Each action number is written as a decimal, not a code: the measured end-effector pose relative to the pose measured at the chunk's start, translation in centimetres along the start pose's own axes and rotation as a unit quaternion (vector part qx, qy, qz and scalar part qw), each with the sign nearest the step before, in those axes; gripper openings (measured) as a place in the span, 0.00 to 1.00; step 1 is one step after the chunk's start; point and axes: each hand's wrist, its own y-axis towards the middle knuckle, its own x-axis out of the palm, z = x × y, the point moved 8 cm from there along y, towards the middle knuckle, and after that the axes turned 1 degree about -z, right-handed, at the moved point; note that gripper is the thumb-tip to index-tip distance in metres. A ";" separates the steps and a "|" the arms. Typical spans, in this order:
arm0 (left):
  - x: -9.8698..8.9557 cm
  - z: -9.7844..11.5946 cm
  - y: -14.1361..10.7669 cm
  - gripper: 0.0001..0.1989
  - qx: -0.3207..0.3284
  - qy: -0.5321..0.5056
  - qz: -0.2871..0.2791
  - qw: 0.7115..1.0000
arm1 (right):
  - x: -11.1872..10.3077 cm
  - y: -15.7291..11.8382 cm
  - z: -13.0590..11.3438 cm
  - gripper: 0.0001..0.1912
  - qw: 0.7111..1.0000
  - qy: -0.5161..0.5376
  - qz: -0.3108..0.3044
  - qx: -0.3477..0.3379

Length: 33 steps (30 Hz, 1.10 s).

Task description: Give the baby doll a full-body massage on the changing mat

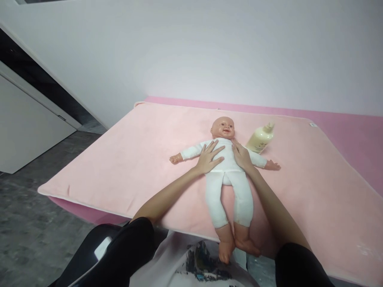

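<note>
This seems to be a room for practising baby care; in which kind of building, I cannot tell. A baby doll with white cloth body and smooth plastic head [229,162] lies on a soft pale-pink mat [143,151], near a cream-coloured pump bottle [261,139].

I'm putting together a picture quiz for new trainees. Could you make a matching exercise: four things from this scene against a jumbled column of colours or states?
1. Left hand
2. Doll
3. Bottle
4. Mat

A. Pale yellow
B. Pale pink, spread out flat
C. Resting palm down
D. Lying face up

Pairs: 1-C, 2-D, 3-A, 4-B
</note>
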 end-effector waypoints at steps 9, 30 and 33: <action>-0.3 -1.3 -0.2 0.27 -0.029 -0.088 0.064 0.994 | 0.1 0.0 -0.8 0.26 0.997 -0.079 -0.010 -0.003; -0.3 -2.3 -0.2 0.24 -0.001 -0.181 0.107 0.978 | 3.0 -7.9 -10.8 0.30 0.874 -0.229 -0.418 -0.092; -0.3 -2.5 -0.2 0.24 -0.005 -0.203 0.117 0.972 | 3.4 -7.2 -10.0 0.32 0.883 -0.209 -0.404 -0.116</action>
